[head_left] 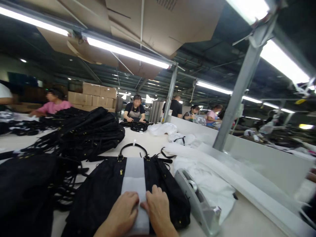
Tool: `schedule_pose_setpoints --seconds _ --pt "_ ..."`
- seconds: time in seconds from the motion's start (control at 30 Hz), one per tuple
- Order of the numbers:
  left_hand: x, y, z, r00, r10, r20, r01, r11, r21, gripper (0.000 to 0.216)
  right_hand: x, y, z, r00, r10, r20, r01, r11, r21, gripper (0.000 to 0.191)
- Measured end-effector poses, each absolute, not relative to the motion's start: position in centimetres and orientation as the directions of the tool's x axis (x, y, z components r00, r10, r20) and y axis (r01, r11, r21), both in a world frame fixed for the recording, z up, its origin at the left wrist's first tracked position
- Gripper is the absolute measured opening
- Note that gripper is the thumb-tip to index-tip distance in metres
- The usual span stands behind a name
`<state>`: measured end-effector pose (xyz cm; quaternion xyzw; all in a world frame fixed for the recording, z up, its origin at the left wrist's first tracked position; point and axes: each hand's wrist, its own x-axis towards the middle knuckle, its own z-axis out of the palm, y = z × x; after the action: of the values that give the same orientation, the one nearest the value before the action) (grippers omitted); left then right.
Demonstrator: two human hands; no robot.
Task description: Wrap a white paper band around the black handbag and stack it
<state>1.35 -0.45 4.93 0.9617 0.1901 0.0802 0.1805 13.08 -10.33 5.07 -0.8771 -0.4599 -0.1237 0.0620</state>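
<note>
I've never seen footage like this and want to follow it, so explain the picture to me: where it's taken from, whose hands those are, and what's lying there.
There is no machine here. One camera, worn on a person's head, looks forward and down, so the bare hands low in the picture are the wearer's own. The left hand and the right hand lie on a pale strip that runs along a black handbag; whether they grip it or just press is hard to tell. The bag lies on a light table. To its left is a heap of black bags; to its right are a grey tool and white sheeting. Across the way, a co-worker has hands at other black items.
</note>
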Motion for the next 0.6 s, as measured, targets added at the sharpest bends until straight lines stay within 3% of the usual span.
schedule_pose_setpoints --seconds 0.1,0.2,0.23,0.33,0.5,0.6 --pt "1.9 0.1 5.7 0.94 0.339 0.036 0.308 -0.891 0.334 0.048 16.6 -13.0 7.7 0.589 0.736 0.335 0.782 -0.623 -0.006 0.014" --pt "2.2 0.4 6.0 0.953 0.302 0.018 0.285 -0.917 0.279 0.05 21.8 -18.0 11.0 0.703 0.613 0.362 0.692 -0.706 -0.15 0.02" --pt "2.2 0.4 5.9 0.953 0.303 0.02 0.287 -0.921 0.262 0.049 23.6 -19.8 11.9 0.768 0.556 0.319 0.631 -0.742 -0.226 0.025" --pt "2.2 0.3 5.6 0.948 0.317 0.015 0.305 -0.923 0.234 0.05 28.3 -24.2 13.5 0.845 0.509 0.164 0.534 -0.791 -0.299 0.033" --pt "2.1 0.5 4.9 0.95 0.312 0.03 0.297 -0.927 0.23 0.049 30.8 -26.5 12.6 0.848 0.517 -0.116 0.421 -0.791 -0.444 0.042" --pt "2.0 0.6 4.9 0.95 0.307 0.06 0.288 -0.934 0.212 0.048 30.4 -26.3 12.3 0.824 0.525 -0.212 0.364 -0.779 -0.51 0.037"
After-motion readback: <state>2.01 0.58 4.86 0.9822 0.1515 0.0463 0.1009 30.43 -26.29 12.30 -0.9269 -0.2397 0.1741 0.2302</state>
